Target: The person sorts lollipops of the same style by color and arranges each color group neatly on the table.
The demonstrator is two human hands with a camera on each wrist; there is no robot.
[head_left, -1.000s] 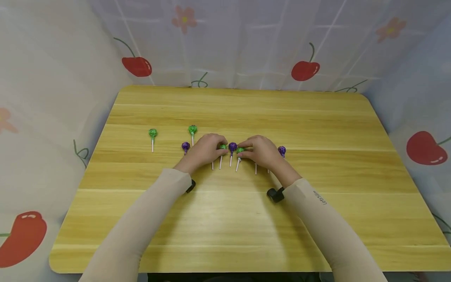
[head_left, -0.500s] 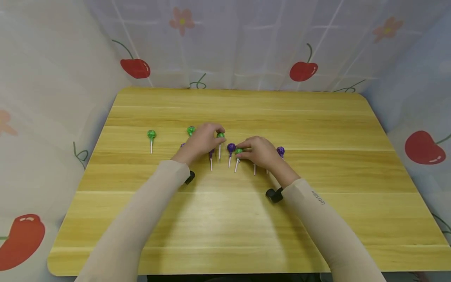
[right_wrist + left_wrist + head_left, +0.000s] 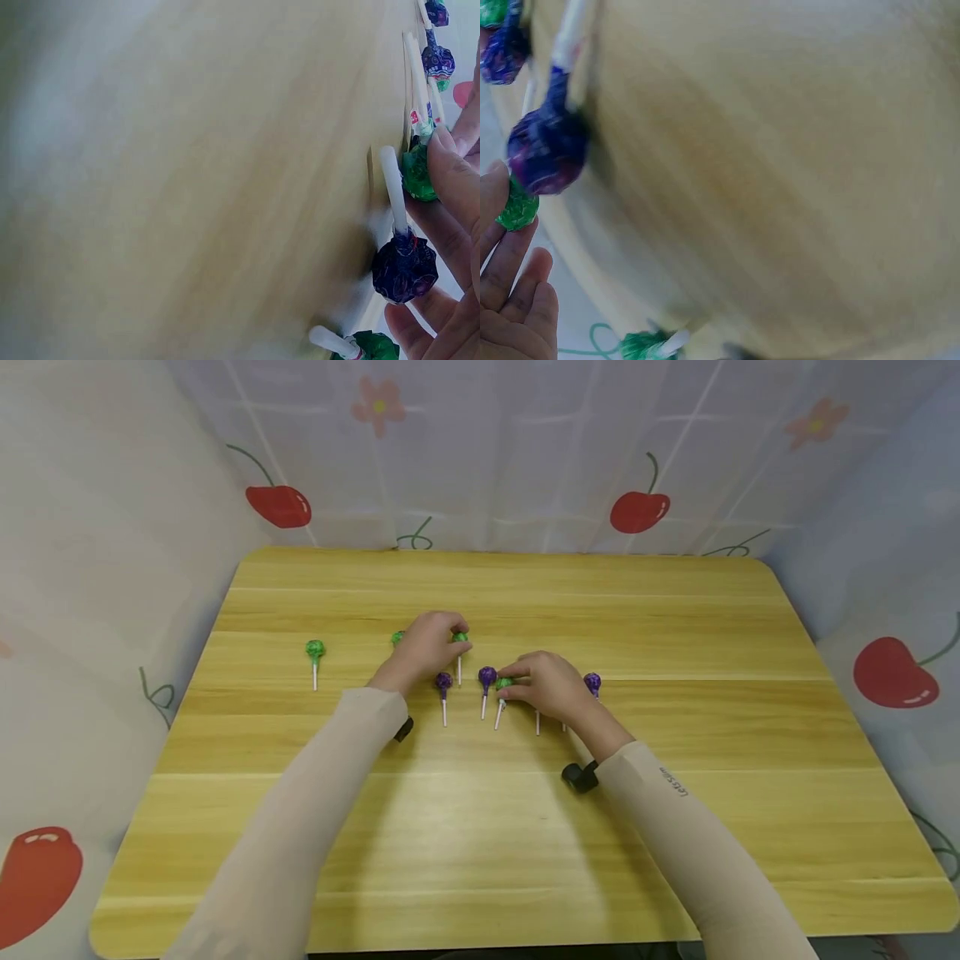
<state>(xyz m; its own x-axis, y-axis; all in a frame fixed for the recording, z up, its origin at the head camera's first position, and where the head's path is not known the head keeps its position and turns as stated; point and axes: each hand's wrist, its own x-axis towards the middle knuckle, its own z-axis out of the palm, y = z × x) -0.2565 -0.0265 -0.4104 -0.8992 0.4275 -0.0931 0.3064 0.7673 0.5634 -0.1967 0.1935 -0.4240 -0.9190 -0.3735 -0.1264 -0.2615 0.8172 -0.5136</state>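
Note:
My left hand (image 3: 427,642) pinches the head of a green-wrapped lollipop (image 3: 461,638) between thumb and fingers, its white stick pointing toward me. A purple lollipop (image 3: 444,682) lies just nearer to me, and looms large beside that hand in the left wrist view. To the right, my right hand (image 3: 552,685) pinches another green lollipop (image 3: 418,174) by its head, its stick slanted on the table. Another purple lollipop (image 3: 487,677) lies between the two hands, close to the right fingertips. Sticks of other lollipops poke out beneath the right hand, their heads hidden.
On the wooden table (image 3: 480,843), a green lollipop (image 3: 315,649) lies far left. One more green head (image 3: 397,637) shows partly behind the left hand. A purple lollipop (image 3: 592,682) lies beyond the right wrist. Cherry-printed curtains (image 3: 495,460) surround the table's back and sides.
My left hand has moved away from me, carrying the green lollipop out of the row and uncovering the purple one beside it. The right hand stays on its green lollipop.

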